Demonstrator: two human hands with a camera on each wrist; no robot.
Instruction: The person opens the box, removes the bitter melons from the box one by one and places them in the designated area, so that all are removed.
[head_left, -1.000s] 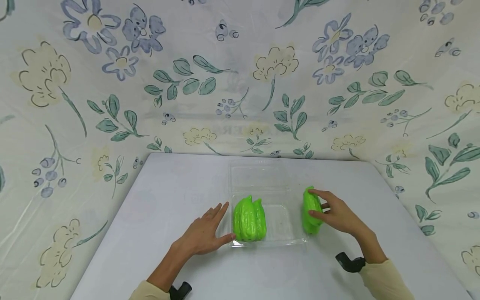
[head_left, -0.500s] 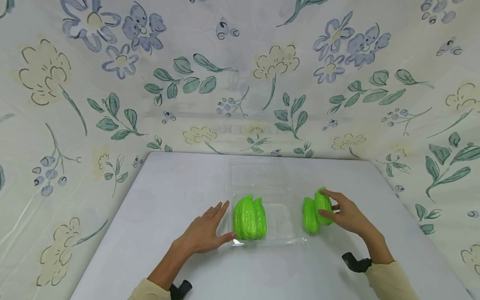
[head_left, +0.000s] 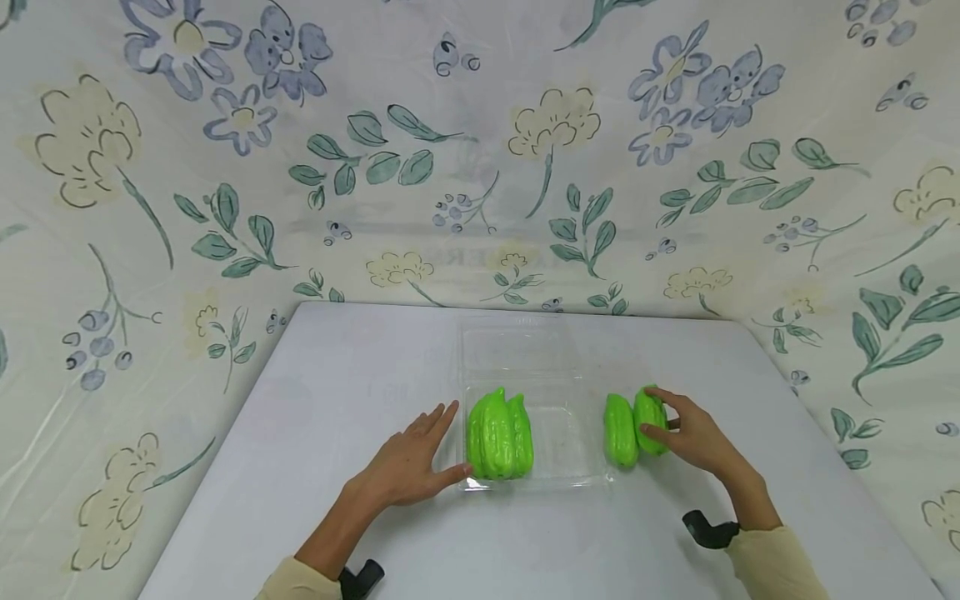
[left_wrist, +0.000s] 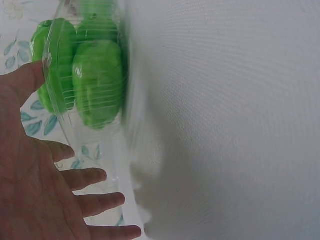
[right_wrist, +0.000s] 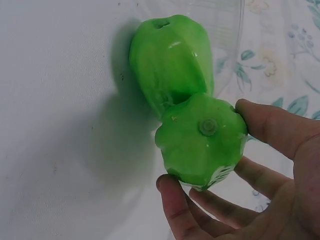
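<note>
we now pinch a ridged green gourd (head_left: 649,412) farther right in our right hand (head_left: 696,436), exposing a 2nd gourd (head_left: 621,431) beside the plastic clamshell (head_left: 557,437) our splayed left hand (head_left: 407,467) touches.

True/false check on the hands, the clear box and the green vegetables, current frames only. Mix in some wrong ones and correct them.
1. The right hand grips a green vegetable. True.
2. More green vegetables lie in the clear box. True.
3. The lid is closed over them. False: it is open, folded back on the far side.
4. The left hand grips a vegetable. False: its fingers are spread, with the thumb at the box's rim.
5. A loose vegetable lies just left of the gripped one. True.
6. Every vegetable is inside the box. False: two are outside, to its right.
</note>
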